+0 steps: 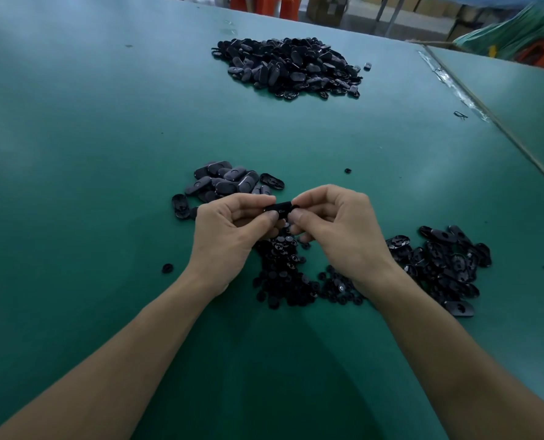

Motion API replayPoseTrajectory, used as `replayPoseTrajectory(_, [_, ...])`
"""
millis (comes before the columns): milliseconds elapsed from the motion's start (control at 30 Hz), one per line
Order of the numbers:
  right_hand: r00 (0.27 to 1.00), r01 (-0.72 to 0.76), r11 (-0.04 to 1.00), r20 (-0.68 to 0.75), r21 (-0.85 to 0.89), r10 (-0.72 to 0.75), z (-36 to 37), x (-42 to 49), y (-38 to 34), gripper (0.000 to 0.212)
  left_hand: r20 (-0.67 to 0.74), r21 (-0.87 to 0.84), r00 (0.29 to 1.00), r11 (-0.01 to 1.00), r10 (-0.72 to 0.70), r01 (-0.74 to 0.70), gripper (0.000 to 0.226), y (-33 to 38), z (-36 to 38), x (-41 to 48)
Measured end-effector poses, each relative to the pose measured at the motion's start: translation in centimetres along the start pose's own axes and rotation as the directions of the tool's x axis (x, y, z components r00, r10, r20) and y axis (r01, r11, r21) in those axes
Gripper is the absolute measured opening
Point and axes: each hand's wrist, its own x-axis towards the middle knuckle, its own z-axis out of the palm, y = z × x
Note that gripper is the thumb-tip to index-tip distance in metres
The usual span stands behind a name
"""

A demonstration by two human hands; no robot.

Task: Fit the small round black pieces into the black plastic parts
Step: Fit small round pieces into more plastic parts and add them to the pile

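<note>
Both hands meet above the green table (74, 185). My left hand (229, 230) and my right hand (337, 230) pinch one oval black plastic part (282, 207) between thumbs and fingers, held level. Under the hands lies a heap of small round black pieces (283, 274). A small pile of oval black parts (223, 181) sits just beyond the left hand. Another pile of oval parts (448, 265) lies to the right of my right wrist. Whether a round piece sits in the held part is hidden by my thumbs.
A big heap of oval black parts (289, 66) lies at the far middle of the table. Single round pieces lie loose at the left (167, 268) and beyond the hands (347, 170). A taped seam (455, 87) joins a second table on the right.
</note>
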Motion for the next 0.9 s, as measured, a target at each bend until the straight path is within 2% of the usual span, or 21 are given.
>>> replayPoseTrajectory(200, [0.994, -0.107, 0.964, 0.042, 0.245, 0.099, -0.1, 0.1, 0.1, 0.015, -0.007, -0.03, 1.0, 1.0, -0.005, 0.005, 0.021, -0.1, 0.0, 0.0])
replayPoseTrajectory(333, [0.992, -0.125, 0.949, 0.045, 0.29, 0.117, -0.1, -0.1, 0.0, 0.012, -0.001, -0.029, 1.0, 1.0, 0.007, -0.007, 0.02, -0.1, -0.1, 0.0])
replayPoseTrajectory(400, [0.996, -0.093, 0.972, 0.018, 0.216, 0.092, 0.0, -0.2, 0.0, 0.013, -0.001, -0.022, 1.0, 1.0, 0.013, -0.013, 0.02, -0.1, -0.1, -0.1])
replayPoseTrajectory(467, [0.999, -0.019, 0.997, -0.028, 0.069, 0.02, 0.2, -0.2, 0.0, 0.017, 0.004, -0.025, 1.0, 1.0, 0.016, -0.016, 0.021, -0.1, -0.1, -0.1])
replayPoseTrajectory(600, [0.99, 0.091, 0.981, -0.088, -0.173, -0.107, 0.6, -0.2, -0.2, 0.014, 0.023, -0.013, 1.0, 1.0, 0.022, -0.021, 0.021, 0.0, 0.0, -0.1])
replayPoseTrajectory(900, [0.988, 0.083, 0.956, -0.1, -0.28, -0.115, 0.9, 0.0, -0.4, 0.017, 0.04, 0.009, 0.999, 1.0, 0.021, -0.021, 0.024, 0.4, 0.1, -0.2])
